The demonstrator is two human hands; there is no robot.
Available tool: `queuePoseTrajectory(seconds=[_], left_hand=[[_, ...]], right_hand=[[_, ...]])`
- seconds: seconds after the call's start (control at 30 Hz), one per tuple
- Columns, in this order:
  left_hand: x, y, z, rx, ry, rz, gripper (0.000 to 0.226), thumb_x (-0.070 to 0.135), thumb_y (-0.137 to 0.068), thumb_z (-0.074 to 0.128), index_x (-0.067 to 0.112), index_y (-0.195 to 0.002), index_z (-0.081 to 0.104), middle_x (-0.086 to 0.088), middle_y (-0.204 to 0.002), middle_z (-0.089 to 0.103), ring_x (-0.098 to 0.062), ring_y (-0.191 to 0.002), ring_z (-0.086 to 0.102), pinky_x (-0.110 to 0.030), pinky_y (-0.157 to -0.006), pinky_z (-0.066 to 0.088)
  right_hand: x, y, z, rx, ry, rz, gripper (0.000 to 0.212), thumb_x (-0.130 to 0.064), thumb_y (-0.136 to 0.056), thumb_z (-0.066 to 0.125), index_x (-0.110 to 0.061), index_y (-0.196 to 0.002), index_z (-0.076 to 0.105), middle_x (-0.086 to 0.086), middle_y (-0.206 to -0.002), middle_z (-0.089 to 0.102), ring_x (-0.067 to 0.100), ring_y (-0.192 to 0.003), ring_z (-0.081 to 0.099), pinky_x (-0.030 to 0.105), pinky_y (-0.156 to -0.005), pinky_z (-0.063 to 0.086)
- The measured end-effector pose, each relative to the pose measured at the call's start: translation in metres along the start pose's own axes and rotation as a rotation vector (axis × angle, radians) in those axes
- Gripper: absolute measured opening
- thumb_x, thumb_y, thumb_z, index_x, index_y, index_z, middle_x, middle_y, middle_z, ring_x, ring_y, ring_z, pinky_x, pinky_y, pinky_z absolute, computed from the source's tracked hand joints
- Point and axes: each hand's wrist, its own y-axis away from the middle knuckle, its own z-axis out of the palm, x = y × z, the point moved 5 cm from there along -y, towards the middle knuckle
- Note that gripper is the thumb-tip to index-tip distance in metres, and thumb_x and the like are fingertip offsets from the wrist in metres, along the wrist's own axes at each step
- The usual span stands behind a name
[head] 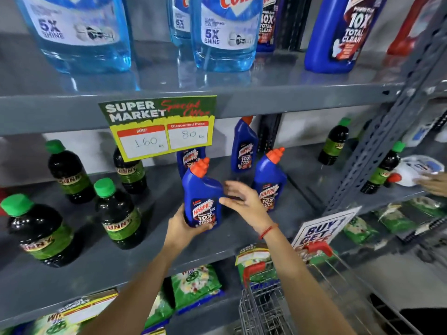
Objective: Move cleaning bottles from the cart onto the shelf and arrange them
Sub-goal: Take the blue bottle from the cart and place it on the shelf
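Observation:
My left hand (181, 228) grips the base of a blue Harpic bottle with an orange cap (202, 189), held upright just over the grey middle shelf (108, 262). My right hand (242, 201) hovers beside the bottle's right flank, fingers spread, holding nothing. Three more blue Harpic bottles stand on the shelf behind: one close on the right (269, 177), one farther back (244, 146), one partly hidden by the price sign (189, 159). The wire cart with red handles (266, 308) sits at the lower right.
Dark bottles with green caps (116, 213) stand left and right on the same shelf. A yellow price sign (162, 128) hangs from the shelf above. Large blue bottles (225, 32) fill the top shelf. Another person's hand (435, 186) shows at the right edge by a white bottle.

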Motion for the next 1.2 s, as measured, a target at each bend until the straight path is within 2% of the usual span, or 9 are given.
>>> queuePoseTrajectory(seconds=[0.13,0.23,0.33,0.5,0.67,0.83,0.97,1.07,1.2], left_hand=[[-0.022,0.005,-0.001,-0.001,0.036,-0.021,0.057,0.02,-0.051,0.09,0.021,-0.097,0.057,0.008,-0.093,0.072,0.003,-0.084,0.067,-0.026,-0.08,0.055],[-0.02,0.001,0.001,-0.027,0.069,-0.025,0.064,0.018,-0.05,0.09,0.021,-0.104,0.055,0.008,-0.097,0.071,0.001,-0.088,0.067,-0.019,-0.08,0.052],[-0.012,-0.004,0.006,-0.084,0.017,-0.019,0.056,0.017,-0.05,0.09,0.033,-0.092,0.056,0.014,-0.087,0.069,0.008,-0.077,0.066,-0.007,-0.068,0.048],[-0.006,-0.012,0.007,-0.12,-0.075,-0.014,0.046,0.022,-0.052,0.089,0.034,-0.082,0.057,0.019,-0.079,0.066,0.004,-0.078,0.062,-0.006,-0.064,0.044],[-0.006,-0.02,0.007,-0.159,-0.099,-0.038,0.044,0.023,-0.051,0.09,0.033,-0.081,0.058,0.017,-0.079,0.066,0.002,-0.078,0.062,-0.015,-0.069,0.047],[-0.007,-0.027,0.005,-0.251,-0.109,-0.051,0.047,0.023,-0.052,0.09,0.021,-0.092,0.066,0.013,-0.083,0.069,0.0,-0.082,0.064,-0.013,-0.07,0.047],[-0.01,-0.028,0.004,-0.254,-0.097,-0.061,0.043,0.024,-0.05,0.09,0.028,-0.085,0.066,0.021,-0.072,0.071,0.004,-0.078,0.065,-0.012,-0.068,0.048],[-0.01,-0.028,0.005,-0.26,-0.085,-0.06,0.041,0.023,-0.05,0.09,0.032,-0.079,0.063,0.03,-0.062,0.068,0.008,-0.073,0.064,-0.008,-0.065,0.047],[-0.009,-0.025,0.008,-0.256,-0.066,-0.051,0.044,0.022,-0.051,0.09,0.027,-0.086,0.063,0.015,-0.079,0.07,0.0,-0.08,0.065,-0.016,-0.072,0.05]], right_hand=[[0.038,0.043,-0.036,0.422,-0.039,0.044,0.017,-0.016,-0.072,0.075,-0.024,-0.083,0.065,-0.003,-0.086,0.069,-0.001,-0.078,0.064,0.025,-0.077,0.049],[0.063,0.064,-0.065,0.727,-0.035,0.114,0.035,-0.02,-0.066,0.081,-0.021,-0.096,0.062,0.013,-0.102,0.062,0.008,-0.086,0.061,0.028,-0.079,0.053],[0.073,0.056,-0.071,0.649,0.115,0.259,0.089,-0.028,-0.061,0.083,-0.012,-0.135,0.038,0.012,-0.131,0.042,0.022,-0.115,0.049,0.038,-0.1,0.044],[0.066,0.032,-0.062,0.606,0.253,0.258,0.123,-0.04,-0.051,0.086,-0.018,-0.146,0.012,0.013,-0.147,0.029,0.029,-0.133,0.036,0.043,-0.106,0.036],[0.069,0.021,-0.06,0.676,0.321,0.289,0.121,-0.047,-0.049,0.084,-0.019,-0.144,0.014,0.01,-0.141,0.039,0.03,-0.126,0.044,0.046,-0.101,0.043],[0.073,0.02,-0.062,0.667,0.307,0.264,0.108,-0.036,-0.05,0.084,-0.016,-0.138,0.024,0.008,-0.128,0.048,0.025,-0.113,0.052,0.037,-0.092,0.046],[0.074,0.019,-0.064,0.652,0.281,0.242,0.102,-0.028,-0.051,0.085,-0.014,-0.134,0.029,0.006,-0.12,0.05,0.015,-0.098,0.049,0.027,-0.085,0.043],[0.078,0.019,-0.064,0.642,0.264,0.26,0.102,-0.029,-0.05,0.085,-0.015,-0.134,0.029,0.005,-0.118,0.051,0.016,-0.099,0.052,0.03,-0.089,0.047],[0.081,0.02,-0.067,0.634,0.255,0.266,0.105,-0.029,-0.048,0.087,-0.015,-0.135,0.029,0.006,-0.121,0.053,0.021,-0.106,0.055,0.034,-0.094,0.049]])
